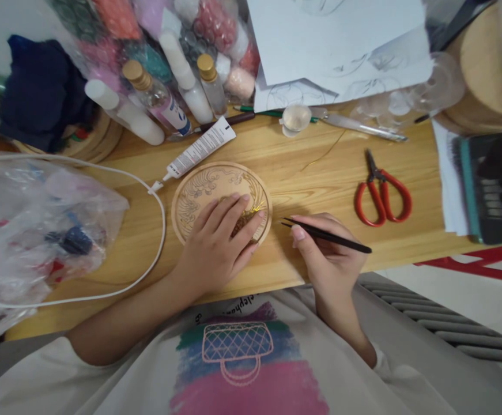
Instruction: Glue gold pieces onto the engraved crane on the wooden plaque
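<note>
A round wooden plaque (pixel 194 196) with a dark line drawing lies on the table, and gold wire (pixel 257 208) fills part of its right side. My left hand (pixel 218 242) rests flat over the plaque with its fingers spread, covering much of the lower middle. To the right, my right hand (pixel 332 253) holds black tweezers (pixel 337 235) between thumb and fingers. Their tips point left toward the plaque's edge, a little apart from it and from each other. I see nothing between the tips. A white glue tube (pixel 201 148) lies just behind the plaque.
Red-handled scissors (pixel 382 196) lie at the right. Behind stand a small white cup (pixel 296 119), a craft knife (pixel 363 128), drawn papers (pixel 341 52) and several bottles (pixel 158 98). A white cable (pixel 162 230) loops past plastic bags (pixel 47 225) at left. A calculator (pixel 499 184) sits far right.
</note>
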Demonstrator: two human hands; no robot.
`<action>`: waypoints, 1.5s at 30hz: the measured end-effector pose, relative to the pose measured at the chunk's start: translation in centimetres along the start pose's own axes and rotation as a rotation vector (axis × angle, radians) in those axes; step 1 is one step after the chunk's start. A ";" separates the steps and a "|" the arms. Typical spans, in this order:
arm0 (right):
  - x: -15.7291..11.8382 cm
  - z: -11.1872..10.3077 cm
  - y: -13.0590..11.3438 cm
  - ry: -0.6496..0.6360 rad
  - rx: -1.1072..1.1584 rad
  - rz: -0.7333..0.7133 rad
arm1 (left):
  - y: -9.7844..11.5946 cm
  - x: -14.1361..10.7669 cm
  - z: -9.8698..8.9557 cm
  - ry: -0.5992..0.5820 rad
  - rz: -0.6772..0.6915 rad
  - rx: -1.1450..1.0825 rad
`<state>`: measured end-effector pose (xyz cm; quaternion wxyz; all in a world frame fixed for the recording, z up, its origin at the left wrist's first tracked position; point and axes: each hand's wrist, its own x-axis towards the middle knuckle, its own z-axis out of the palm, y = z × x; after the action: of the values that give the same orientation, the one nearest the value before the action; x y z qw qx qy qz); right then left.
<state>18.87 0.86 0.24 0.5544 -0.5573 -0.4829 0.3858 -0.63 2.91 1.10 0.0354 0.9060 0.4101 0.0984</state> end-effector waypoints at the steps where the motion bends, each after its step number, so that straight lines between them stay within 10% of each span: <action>1: 0.0 0.0 0.0 0.001 -0.003 0.001 | 0.0 0.0 0.0 0.006 0.001 0.002; 45: 0.0 0.0 0.1 0.001 0.000 0.023 | -0.2 -0.2 0.1 0.020 0.004 -0.051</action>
<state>18.90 0.87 0.16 0.5503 -0.5629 -0.4761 0.3920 -0.86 2.91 0.95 0.0544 0.9047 0.4058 0.1178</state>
